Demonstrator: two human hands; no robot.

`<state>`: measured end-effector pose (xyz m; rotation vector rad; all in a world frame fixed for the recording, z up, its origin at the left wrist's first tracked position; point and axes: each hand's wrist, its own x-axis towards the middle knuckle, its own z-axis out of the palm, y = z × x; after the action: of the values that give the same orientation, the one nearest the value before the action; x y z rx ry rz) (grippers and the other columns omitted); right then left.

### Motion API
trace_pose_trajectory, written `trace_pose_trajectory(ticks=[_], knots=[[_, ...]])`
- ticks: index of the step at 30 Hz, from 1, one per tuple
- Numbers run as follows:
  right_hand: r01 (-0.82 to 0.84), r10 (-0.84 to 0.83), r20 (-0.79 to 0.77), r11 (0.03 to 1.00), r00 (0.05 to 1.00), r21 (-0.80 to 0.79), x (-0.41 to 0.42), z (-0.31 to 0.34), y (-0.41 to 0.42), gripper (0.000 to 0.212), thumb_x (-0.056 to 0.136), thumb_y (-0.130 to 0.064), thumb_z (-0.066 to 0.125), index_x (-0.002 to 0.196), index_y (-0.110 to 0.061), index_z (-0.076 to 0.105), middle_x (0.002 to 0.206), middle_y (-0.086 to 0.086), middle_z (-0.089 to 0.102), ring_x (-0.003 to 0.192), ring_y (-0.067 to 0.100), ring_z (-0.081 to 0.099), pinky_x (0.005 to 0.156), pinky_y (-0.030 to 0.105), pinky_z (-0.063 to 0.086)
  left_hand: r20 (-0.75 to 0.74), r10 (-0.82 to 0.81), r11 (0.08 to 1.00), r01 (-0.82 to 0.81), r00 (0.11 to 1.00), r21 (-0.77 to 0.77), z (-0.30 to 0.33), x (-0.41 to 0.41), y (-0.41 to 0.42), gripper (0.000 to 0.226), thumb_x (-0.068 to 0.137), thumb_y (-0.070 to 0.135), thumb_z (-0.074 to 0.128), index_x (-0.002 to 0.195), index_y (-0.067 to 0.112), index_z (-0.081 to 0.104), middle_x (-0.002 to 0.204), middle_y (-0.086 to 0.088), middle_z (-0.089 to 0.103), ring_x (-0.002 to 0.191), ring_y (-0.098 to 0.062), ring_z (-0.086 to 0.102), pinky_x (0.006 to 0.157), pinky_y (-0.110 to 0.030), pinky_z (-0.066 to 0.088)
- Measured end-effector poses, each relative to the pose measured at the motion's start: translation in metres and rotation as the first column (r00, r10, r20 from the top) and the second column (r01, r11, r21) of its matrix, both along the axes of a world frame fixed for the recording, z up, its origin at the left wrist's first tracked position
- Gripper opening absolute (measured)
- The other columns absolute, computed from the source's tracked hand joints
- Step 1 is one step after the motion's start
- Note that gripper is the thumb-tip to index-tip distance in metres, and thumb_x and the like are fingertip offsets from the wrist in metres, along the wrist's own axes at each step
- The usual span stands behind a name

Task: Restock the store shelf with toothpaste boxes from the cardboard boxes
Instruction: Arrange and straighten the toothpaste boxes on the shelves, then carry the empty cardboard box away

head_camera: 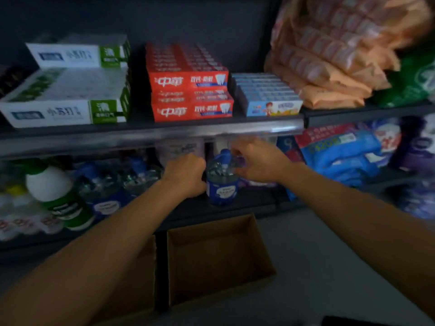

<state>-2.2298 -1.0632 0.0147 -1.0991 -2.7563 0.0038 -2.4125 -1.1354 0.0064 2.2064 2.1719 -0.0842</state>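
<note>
Left hand point(186, 171) fisted, contents hidden. Right hand point(255, 161) curled beside blue bottle point(222, 182), grip unclear. Toothpaste point(190, 82) fills shelf point(150, 135) front edge; box point(211, 255) looks empty. Advice: check 2nd box, square rows.

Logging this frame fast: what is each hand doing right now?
Left hand: fingers curled; whether it holds anything cannot be told.
Right hand: grips the blue-capped bottle at its top.

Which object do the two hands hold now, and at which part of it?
The right hand grips the blue-capped bottle at its neck. The left hand is curled beside the bottle's left side; what it holds cannot be told.
</note>
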Motion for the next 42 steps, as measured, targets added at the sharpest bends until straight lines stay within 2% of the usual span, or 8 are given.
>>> trace_pose_trajectory(ticks=[5, 12, 16, 24, 27, 33, 39, 42], knots=[[0.079, -0.071, 0.059, 0.987, 0.996, -0.14, 0.014, -0.082, -0.026, 0.037, 0.081, -0.036, 0.068, 0.107, -0.014, 0.052, 0.114, 0.005, 0.054, 0.103, 0.024, 0.053, 0.071, 0.029, 0.038, 0.121, 0.064, 0.982, -0.04, 0.991, -0.186, -0.079, 0.015, -0.016, 0.019, 0.087, 0.031, 0.062, 0.088, 0.017, 0.049, 0.088, -0.002, 0.05, 0.084, -0.022, 0.054, 0.063, -0.031, 0.042], [0.217, -0.194, 0.101, 0.918, 0.976, -0.331, 0.029, -0.172, -0.043, 0.04, 0.085, -0.039, 0.063, 0.116, -0.016, 0.05, 0.123, 0.005, 0.051, 0.112, 0.024, 0.051, 0.082, 0.032, 0.041, 0.197, 0.334, 0.908, -0.258, 0.922, -0.329, -0.178, 0.009, -0.039, 0.018, 0.088, 0.023, 0.06, 0.104, 0.016, 0.054, 0.111, -0.01, 0.058, 0.099, -0.027, 0.056, 0.076, -0.038, 0.05], [0.285, -0.255, 0.128, 0.871, 0.958, -0.4, 0.034, -0.213, -0.052, 0.054, 0.087, -0.043, 0.061, 0.131, -0.016, 0.045, 0.134, 0.008, 0.047, 0.122, 0.028, 0.047, 0.096, 0.038, 0.042, 0.132, 0.408, 0.883, -0.354, 0.903, -0.307, -0.223, 0.002, -0.055, 0.036, 0.089, 0.019, 0.057, 0.124, 0.008, 0.054, 0.134, -0.014, 0.047, 0.126, -0.032, 0.04, 0.093, -0.042, 0.048], [0.294, -0.267, 0.124, 0.871, 0.956, -0.393, 0.044, -0.267, -0.057, 0.047, 0.09, -0.043, 0.057, 0.126, -0.015, 0.045, 0.132, 0.006, 0.044, 0.12, 0.025, 0.047, 0.091, 0.039, 0.046, 0.105, 0.49, 0.864, -0.467, 0.865, -0.187, -0.273, -0.008, -0.077, 0.058, 0.092, 0.024, 0.053, 0.143, 0.005, 0.034, 0.152, -0.015, 0.026, 0.139, -0.034, 0.023, 0.112, -0.047, 0.03], [0.359, -0.35, 0.092, 0.868, 0.932, -0.343, 0.058, -0.279, -0.051, 0.049, 0.09, -0.044, 0.055, 0.127, -0.013, 0.045, 0.133, 0.008, 0.043, 0.121, 0.026, 0.045, 0.095, 0.04, 0.046, 0.218, 0.556, 0.83, -0.519, 0.802, -0.206, -0.282, -0.011, -0.082, 0.073, 0.093, 0.023, 0.053, 0.151, 0.004, 0.013, 0.153, -0.017, 0.02, 0.143, -0.036, 0.016, 0.11, -0.049, 0.033], [0.485, -0.519, 0.009, 0.793, 0.855, -0.369, 0.079, -0.308, -0.04, 0.054, 0.094, -0.049, 0.047, 0.129, -0.007, 0.042, 0.126, 0.014, 0.046, 0.112, 0.029, 0.05, 0.087, 0.039, 0.045, 0.363, 0.654, 0.756, -0.597, 0.664, -0.27, -0.298, -0.003, -0.082, 0.069, 0.099, 0.025, 0.039, 0.152, 0.005, -0.001, 0.149, -0.022, 0.028, 0.125, -0.043, 0.043, 0.094, -0.052, 0.042], [0.536, -0.657, 0.034, 0.583, 0.753, -0.611, 0.08, -0.34, -0.039, 0.053, 0.1, -0.05, 0.025, 0.13, -0.008, 0.039, 0.119, 0.019, 0.058, 0.108, 0.038, 0.057, 0.084, 0.041, 0.044, 0.402, 0.694, 0.706, -0.675, 0.598, -0.214, -0.32, -0.004, -0.083, 0.053, 0.103, 0.026, 0.029, 0.149, 0.003, 0.014, 0.138, -0.028, 0.044, 0.116, -0.048, 0.05, 0.091, -0.052, 0.042], [0.507, -0.702, -0.052, 0.562, 0.711, -0.653, 0.081, -0.351, -0.036, 0.048, 0.102, -0.044, 0.022, 0.123, -0.008, 0.046, 0.109, 0.019, 0.062, 0.102, 0.038, 0.058, 0.078, 0.037, 0.04, 0.444, 0.721, 0.661, -0.721, 0.532, -0.209, -0.33, -0.009, -0.08, 0.036, 0.104, 0.026, 0.026, 0.126, -0.001, 0.035, 0.119, -0.034, 0.054, 0.106, -0.05, 0.054, 0.084, -0.049, 0.042]])
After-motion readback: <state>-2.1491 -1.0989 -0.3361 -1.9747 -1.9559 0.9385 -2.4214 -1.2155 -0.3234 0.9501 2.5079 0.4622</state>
